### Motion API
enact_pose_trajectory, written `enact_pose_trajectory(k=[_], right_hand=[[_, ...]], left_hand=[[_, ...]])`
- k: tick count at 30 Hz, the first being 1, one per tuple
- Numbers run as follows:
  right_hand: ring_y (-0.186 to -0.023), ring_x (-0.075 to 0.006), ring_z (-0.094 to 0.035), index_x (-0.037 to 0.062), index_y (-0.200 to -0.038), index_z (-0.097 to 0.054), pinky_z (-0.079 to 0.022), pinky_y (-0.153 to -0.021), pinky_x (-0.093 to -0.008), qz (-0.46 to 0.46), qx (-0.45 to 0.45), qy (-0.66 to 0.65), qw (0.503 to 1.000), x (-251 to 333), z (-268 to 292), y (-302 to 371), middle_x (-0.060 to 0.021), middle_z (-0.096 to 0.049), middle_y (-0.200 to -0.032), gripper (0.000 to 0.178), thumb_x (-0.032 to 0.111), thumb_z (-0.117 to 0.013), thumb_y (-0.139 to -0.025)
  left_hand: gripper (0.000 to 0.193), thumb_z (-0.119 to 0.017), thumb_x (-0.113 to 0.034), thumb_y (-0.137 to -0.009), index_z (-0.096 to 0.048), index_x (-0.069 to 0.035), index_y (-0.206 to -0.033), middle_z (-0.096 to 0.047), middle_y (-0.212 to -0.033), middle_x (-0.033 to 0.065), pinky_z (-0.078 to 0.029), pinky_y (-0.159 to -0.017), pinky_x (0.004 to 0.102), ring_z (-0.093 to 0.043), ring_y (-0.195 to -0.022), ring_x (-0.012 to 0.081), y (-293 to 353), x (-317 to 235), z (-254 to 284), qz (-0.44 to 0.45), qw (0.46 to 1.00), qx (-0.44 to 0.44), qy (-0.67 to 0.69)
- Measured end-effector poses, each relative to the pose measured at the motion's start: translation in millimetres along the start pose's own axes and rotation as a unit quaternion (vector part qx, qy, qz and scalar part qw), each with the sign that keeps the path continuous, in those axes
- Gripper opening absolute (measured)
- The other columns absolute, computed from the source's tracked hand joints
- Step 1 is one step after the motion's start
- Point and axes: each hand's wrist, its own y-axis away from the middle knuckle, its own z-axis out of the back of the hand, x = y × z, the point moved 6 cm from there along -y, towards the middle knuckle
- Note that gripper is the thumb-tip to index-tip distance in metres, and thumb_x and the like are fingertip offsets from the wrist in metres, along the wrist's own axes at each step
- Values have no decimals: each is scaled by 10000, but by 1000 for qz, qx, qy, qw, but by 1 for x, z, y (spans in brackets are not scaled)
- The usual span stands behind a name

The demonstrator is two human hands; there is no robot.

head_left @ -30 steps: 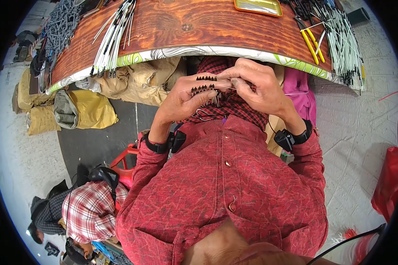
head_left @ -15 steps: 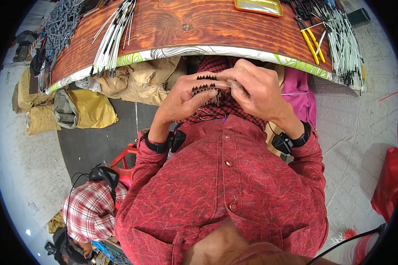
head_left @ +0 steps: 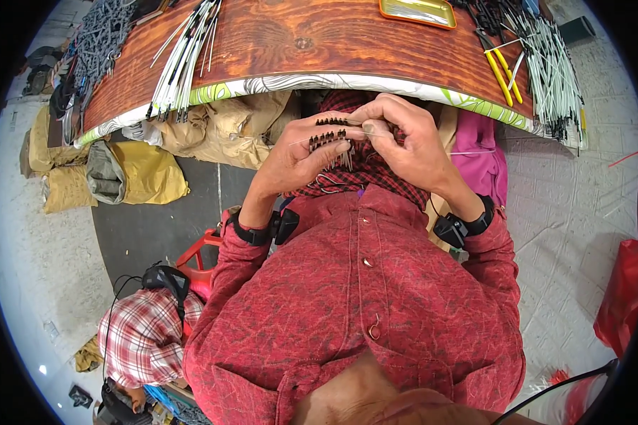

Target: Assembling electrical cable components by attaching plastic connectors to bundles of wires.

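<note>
My left hand (head_left: pixel 296 154) is closed around a small piece with two short rows of black teeth (head_left: pixel 327 136), its thumb pressing along the near row. Thin grey pins show below the teeth. A fine pale strand sticks out on the left by the palm. My right hand (head_left: pixel 410 140) meets the left fingertips from the right, with thumb and forefinger pinched together. Whatever lies in that pinch is too small to make out. Both hands are above my lap, just off the near edge of the wooden table (head_left: pixel 305 60).
On the table lie a bundle of white and black rods (head_left: pixel 186 60), yellow-handled pliers (head_left: pixel 502 74), pale rods (head_left: pixel 551 71), a yellow tray (head_left: pixel 432 23) of thin pieces and a grey heap (head_left: pixel 106 35). Sacks (head_left: pixel 145 173) stand below left; a person in plaid (head_left: pixel 142 333) sits behind.
My right hand has turned slightly, its fingers pinching close against the left fingertips; a pale bit that showed between them is now hidden. The left hand stays in place.
</note>
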Motion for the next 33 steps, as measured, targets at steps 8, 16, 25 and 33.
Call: enact_pose_trajectory(k=[8, 16, 25, 33], right_hand=[[-799, -188, -628, -30, -999, -650, -496, -717, -287, -14, -19, -46, 999, -5, -7, 3, -108, -623, -865, 137, -33, -579, -883], [-721, -192, -607, -12, -976, -649, -477, -639, -293, 89, -21, 63, 994, 11, 2, -2, -101, -596, -824, 125, -47, -615, -860], [-663, -205, -597, 3, -967, -656, -475, -592, -302, 141, -50, 141, 979, 17, -2, 1, -100, -587, -798, 141, -34, -659, -831], [-628, -236, -596, 20, -995, -670, -475, -555, -315, 161, -25, 104, 981, 17, -1, -6, -106, -571, -784, 194, -26, -684, -807]], left_hand=[[189, -626, -97, -925, -697, -1, -1072, -701, -1027, 139, -487, -860, 378, -639, -960, 288, 1, 2, 0, 19, 999, 20, 46], [189, -637, -82, -914, -697, -9, -1078, -705, -1027, 131, -489, -857, 377, -650, -973, 296, 2, 2, 0, 41, 998, 16, 44], [194, -643, -73, -907, -696, -9, -1082, -691, -1034, 151, -502, -822, 357, -661, -953, 289, 4, 2, -2, 26, 999, 29, 34], [191, -652, -66, -902, -687, 18, -1070, -684, -1029, 159, -492, -765, 348, -651, -887, 268, 4, 2, -2, 38, 998, 32, 40]])
